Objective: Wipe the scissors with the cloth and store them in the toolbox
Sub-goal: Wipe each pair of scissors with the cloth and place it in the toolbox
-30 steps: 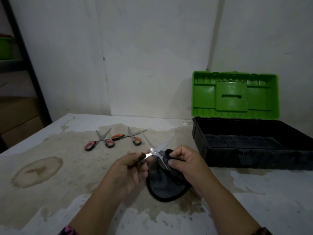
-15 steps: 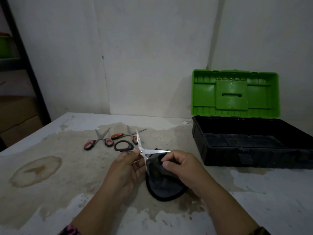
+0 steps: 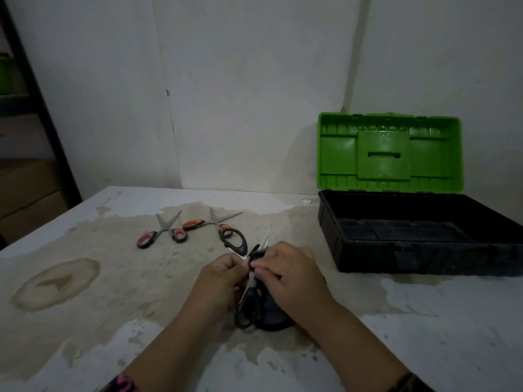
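Mid-wipe, by the look of it. Grips black-handled steel scissors (image 3: 240, 245) between both hands, low over the stained white table (image 3: 430, 321), just near of centre. Pinches them close to the pivot with the left hand (image 3: 222, 277), fingers curled. Pinches one blade through a fold of dark grey cloth (image 3: 274, 321) with the right hand (image 3: 293, 275), fingers likewise curled. Holds them spread wide: one handle loop far and left, the other near, over the rest of the cloth on the table, with a bright blade tip poking out far of the right fingers. Runs roughly near-to-far along that blade, tilted slightly right.

Leaves the black plastic toolbox (image 3: 396, 257), bright green lid (image 3: 390, 154) standing upright, to the far right, well apart from the hands. Puts the right hand nearer to it, so probably calls for a carry rightward and away, blades closed first.

Leaves two more pairs lying far left: pink-handled (image 3: 162, 232) and orange-handled (image 3: 212, 224), the latter just beside the held far loop.
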`<state>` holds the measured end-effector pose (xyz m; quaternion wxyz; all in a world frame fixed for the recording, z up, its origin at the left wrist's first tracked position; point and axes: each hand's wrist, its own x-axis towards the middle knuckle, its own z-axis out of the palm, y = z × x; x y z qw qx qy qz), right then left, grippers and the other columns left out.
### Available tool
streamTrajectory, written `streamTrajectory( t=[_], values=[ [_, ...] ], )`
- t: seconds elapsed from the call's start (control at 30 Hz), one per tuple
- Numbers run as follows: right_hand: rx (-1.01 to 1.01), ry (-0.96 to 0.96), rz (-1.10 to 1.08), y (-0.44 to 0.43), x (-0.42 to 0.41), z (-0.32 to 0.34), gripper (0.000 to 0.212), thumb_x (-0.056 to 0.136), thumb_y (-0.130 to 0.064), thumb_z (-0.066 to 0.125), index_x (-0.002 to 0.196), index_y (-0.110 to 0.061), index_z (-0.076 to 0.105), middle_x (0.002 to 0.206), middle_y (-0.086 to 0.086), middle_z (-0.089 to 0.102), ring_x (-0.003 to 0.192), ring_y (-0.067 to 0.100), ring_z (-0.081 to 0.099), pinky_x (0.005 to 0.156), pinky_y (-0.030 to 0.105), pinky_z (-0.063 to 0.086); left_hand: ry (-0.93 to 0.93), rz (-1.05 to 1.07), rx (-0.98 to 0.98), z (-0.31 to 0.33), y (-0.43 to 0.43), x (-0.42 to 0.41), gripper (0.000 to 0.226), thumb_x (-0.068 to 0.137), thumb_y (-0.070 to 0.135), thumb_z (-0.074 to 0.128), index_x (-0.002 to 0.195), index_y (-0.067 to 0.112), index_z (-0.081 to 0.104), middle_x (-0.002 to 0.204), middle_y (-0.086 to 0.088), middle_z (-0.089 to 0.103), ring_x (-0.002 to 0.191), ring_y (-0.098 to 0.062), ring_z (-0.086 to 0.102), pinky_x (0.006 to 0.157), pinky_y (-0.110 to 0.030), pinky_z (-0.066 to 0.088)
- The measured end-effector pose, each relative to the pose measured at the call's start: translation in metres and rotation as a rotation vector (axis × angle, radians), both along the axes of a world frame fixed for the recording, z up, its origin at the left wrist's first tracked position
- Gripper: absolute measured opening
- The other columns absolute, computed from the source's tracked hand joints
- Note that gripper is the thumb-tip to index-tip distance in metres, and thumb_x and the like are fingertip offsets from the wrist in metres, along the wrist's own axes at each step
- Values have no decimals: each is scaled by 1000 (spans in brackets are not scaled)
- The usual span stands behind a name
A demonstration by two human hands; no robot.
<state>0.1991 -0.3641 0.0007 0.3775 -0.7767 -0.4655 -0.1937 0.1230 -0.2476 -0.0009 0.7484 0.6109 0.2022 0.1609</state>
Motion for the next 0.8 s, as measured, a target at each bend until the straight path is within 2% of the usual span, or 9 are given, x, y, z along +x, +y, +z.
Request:
streamTrajectory(
  t=[0.1, 0.2, 0.3, 0.4, 0.53, 0.67, 0.8],
  values=[
    [57, 88, -80, 1, 9, 1, 14, 77, -22, 61, 83, -18, 73, 76, -2, 62, 68, 14, 58, 71, 39, 49, -23, -12, -12, 2, -3, 0, 23, 91, 11, 56, 69, 6, 55, 72, -20, 49, 50, -22, 45, 42, -23, 45],
    [-1, 119, 4, 3, 2, -1, 23, 79, -31, 55, 88, -19, 72, 81, -2, 68, 76, 13, 60, 75, 42, 50, -39, 20, -19, 1, -5, 1, 30, 92, 9, 53, 62, 8, 52, 57, -14, 46, 39, -13, 44, 38, -20, 44],
    [1, 134, 1, 3, 1, 0, 30, 79, -37, 48, 88, -20, 71, 83, -1, 70, 79, 13, 61, 78, 40, 50, -11, 24, 52, 0, -1, 0, 32, 91, 8, 53, 59, 12, 52, 57, -12, 47, 47, -19, 46, 43, -24, 47],
    [73, 151, -60, 1, 5, 0, 32, 79, -35, 48, 90, -16, 72, 83, 1, 71, 76, 13, 62, 75, 32, 50, -2, 14, 98, 2, -1, -1, 28, 91, 9, 54, 64, 9, 52, 56, -10, 49, 43, -17, 48, 42, -25, 47],
    [82, 175, 60, 4, -2, -3, 16, 78, -19, 61, 87, -12, 72, 83, 2, 72, 81, 1, 57, 71, 3, 41, -4, 24, 98, 5, -2, -1, 27, 91, 2, 50, 64, 7, 50, 46, -1, 46, 34, -10, 45, 37, -21, 46],
    [160, 199, -10, 1, 5, -1, 14, 79, -19, 60, 84, -12, 71, 80, 2, 71, 80, 6, 57, 68, 8, 41, -20, -4, 66, 7, -2, -3, 23, 89, 7, 55, 67, 5, 53, 54, -9, 52, 40, -17, 48, 40, -24, 46],
    [98, 247, 105, 2, -4, -3, 13, 80, -17, 61, 87, -13, 71, 83, -7, 67, 81, -2, 58, 71, 5, 43, -6, 7, 78, 5, 0, -2, 26, 91, 3, 51, 65, 6, 51, 46, -2, 45, 37, -14, 44, 39, -23, 46]
  ],
)
